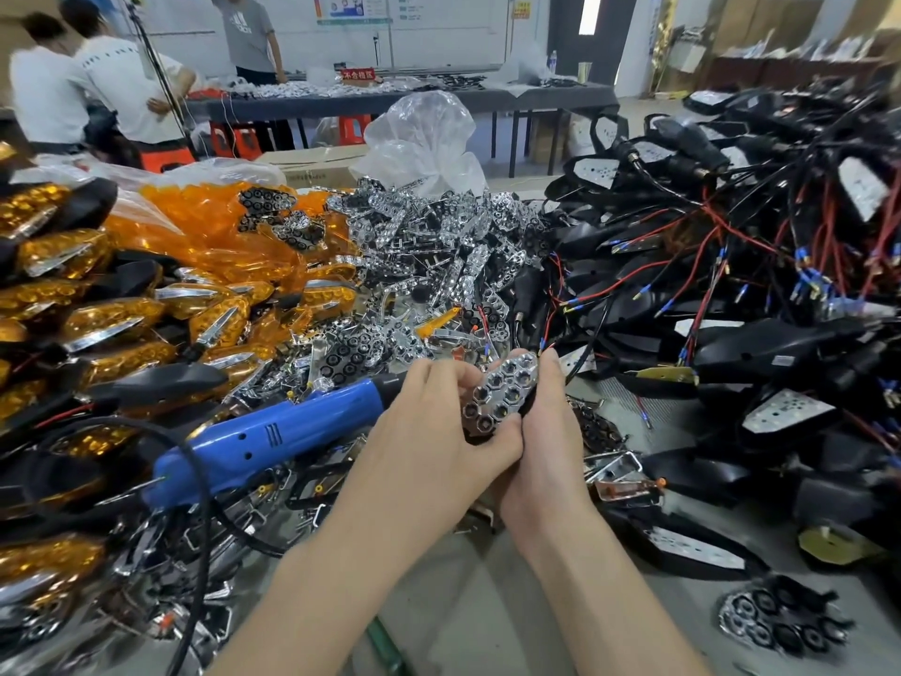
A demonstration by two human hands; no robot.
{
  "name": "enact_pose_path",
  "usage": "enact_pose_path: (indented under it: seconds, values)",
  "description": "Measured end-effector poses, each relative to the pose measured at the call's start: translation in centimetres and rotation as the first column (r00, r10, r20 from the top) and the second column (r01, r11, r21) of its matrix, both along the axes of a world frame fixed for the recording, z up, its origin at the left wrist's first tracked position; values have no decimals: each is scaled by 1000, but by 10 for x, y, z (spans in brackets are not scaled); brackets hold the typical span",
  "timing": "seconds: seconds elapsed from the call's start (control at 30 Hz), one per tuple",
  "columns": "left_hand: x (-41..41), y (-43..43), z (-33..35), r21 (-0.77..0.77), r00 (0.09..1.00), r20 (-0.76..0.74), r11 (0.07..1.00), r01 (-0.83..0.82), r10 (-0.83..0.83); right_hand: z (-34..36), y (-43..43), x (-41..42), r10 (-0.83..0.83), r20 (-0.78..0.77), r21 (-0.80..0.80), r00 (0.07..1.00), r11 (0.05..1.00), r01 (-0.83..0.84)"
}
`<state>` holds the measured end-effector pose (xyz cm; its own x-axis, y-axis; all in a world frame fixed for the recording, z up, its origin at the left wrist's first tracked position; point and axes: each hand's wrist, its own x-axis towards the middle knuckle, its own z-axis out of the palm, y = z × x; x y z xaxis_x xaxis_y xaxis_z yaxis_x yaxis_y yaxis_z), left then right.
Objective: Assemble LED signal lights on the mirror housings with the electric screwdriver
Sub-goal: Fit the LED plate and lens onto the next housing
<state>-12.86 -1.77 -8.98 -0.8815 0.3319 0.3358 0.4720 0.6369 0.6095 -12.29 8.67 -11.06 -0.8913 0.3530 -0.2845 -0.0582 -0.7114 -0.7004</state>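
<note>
Between both hands, low over the cluttered bench, sits the chrome-plated plastic reflector plate with hexagonal cups point(502, 395), seated on a black plastic mirror housing point(531, 400). The left hand point(429, 431) pinches its near edge, and the right hand point(551, 431) curls round the housing. It looks light, stiff, slick and probably brittle, so edges are the safest hold. The blue electric screwdriver point(273, 441) lies just beside the left hand

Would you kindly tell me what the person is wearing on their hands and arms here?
Nothing visible: the left hand and right hand are ungloved, with no rings, watch or bracelet in view. Both forearms are bare to the frame's edge, so no sleeves show.
</note>
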Motion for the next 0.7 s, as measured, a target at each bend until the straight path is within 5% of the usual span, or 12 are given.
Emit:
enact_pose_path:
  seconds: [0.33, 0.53, 0.7]
  values:
    - [-6, -5, 10, -74, 995, -71, 995, 62, -67, -1, 1, -3, -30, -1, 68, 1000, 997, 30]
    - [-27, -14, 34, 80, 998, -62, 997, 13, -8, 0, 1, -8, -58, -106, -76, 993, 996, 50]
    - [-27, -31, 11, -32, 992, -42, 992, -123, 121, 3, 6, -7, -57, -128, -235, 990, 972, 26]
